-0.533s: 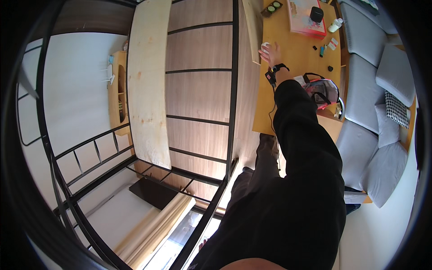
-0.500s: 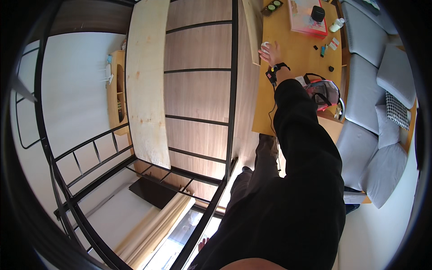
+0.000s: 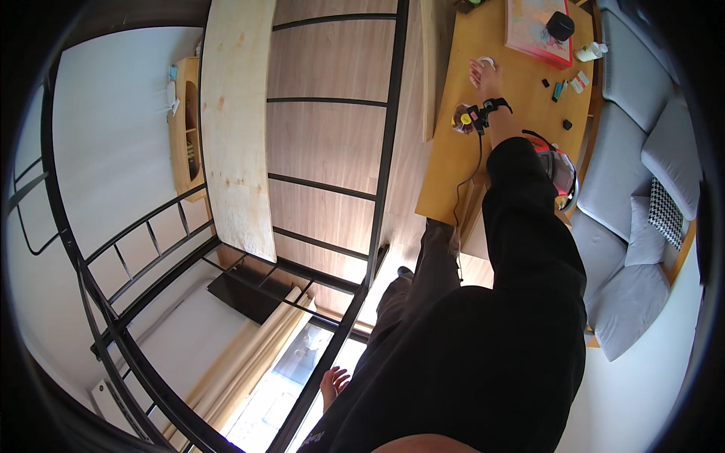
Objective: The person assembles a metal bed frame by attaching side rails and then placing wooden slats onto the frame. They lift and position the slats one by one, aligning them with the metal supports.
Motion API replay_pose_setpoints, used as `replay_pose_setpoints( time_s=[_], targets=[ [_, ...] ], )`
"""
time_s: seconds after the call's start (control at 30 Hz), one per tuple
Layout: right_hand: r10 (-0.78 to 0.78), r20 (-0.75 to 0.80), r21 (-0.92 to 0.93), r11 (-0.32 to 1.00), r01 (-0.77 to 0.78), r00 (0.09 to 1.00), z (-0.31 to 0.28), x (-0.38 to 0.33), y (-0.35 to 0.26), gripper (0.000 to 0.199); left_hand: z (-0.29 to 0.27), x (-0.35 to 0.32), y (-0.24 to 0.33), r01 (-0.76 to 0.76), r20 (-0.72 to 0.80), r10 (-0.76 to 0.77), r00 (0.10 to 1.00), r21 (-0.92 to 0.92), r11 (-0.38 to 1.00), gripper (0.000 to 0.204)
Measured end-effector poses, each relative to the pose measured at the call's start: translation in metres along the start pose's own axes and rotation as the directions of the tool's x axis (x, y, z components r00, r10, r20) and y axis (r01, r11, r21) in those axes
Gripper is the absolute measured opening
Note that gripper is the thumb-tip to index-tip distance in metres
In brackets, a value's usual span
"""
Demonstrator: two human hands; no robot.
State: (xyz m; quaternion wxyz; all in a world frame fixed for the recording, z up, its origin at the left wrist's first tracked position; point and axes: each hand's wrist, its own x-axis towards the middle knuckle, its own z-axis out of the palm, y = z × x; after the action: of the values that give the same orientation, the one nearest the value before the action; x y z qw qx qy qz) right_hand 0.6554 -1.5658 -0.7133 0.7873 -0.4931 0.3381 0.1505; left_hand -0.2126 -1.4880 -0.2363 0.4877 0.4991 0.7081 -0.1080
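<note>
My right hand [image 3: 484,75] reaches far out over a wooden table [image 3: 453,174], its fingertips at a small white round thing [image 3: 485,60]. Whether the fingers grip it is too small to tell. A black band with a dark cable sits on that wrist, and a small brown and yellow object [image 3: 462,119] lies just left of it. My left hand [image 3: 334,382] hangs low by my side with fingers apart and nothing in it, close to a black metal bed frame [image 3: 385,151].
On the table's far end lie a pink flat box [image 3: 532,34] with a black round object [image 3: 560,24] on it, a white bottle [image 3: 593,51] and small bits. A grey sofa [image 3: 642,151] stands right. A pale plank [image 3: 238,128] rests on the frame.
The view has shifted, so the table and my right hand sit more to the right and look nearer. The hand stays by the white round thing.
</note>
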Motion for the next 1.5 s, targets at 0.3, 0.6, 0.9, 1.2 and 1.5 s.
replay_pose_setpoints(
  time_s=[0.3, 0.6, 0.9, 1.2, 1.5],
  targets=[
    [-0.501, 0.115, -0.37, 0.78, 0.505, 0.858, -0.012, -0.043, 0.091, 0.044, 0.019, 0.006, 0.002, 0.273, -0.071, -0.293, 0.954, -0.212, 0.939, 0.043],
    [0.053, 0.041, -0.985, 0.17, 0.031, 0.998, -0.043, -0.164, 0.287, 0.107, 0.011, -0.002, -0.048, -0.251, 0.149, 0.208, 0.967, 0.395, 0.884, 0.033],
    [0.192, -0.033, -0.982, 0.178, -0.068, 0.981, -0.055, -0.168, 0.296, 0.045, 0.016, 0.006, -0.14, -0.13, -0.001, 0.152, 0.988, 0.514, 0.848, 0.028],
    [0.232, 0.143, -0.972, 0.218, 0.092, 0.962, -0.061, -0.209, 0.253, 0.044, 0.028, 0.074, -0.158, -0.293, 0.076, 0.288, 0.955, 0.411, 0.864, 0.026],
    [0.386, 0.211, -0.894, 0.449, 0.017, 0.898, -0.026, -0.272, 0.195, 0.034, 0.028, 0.107, -0.206, -0.566, 0.12, 0.564, 0.817, 0.353, 0.745, 0.031]
  ],
)
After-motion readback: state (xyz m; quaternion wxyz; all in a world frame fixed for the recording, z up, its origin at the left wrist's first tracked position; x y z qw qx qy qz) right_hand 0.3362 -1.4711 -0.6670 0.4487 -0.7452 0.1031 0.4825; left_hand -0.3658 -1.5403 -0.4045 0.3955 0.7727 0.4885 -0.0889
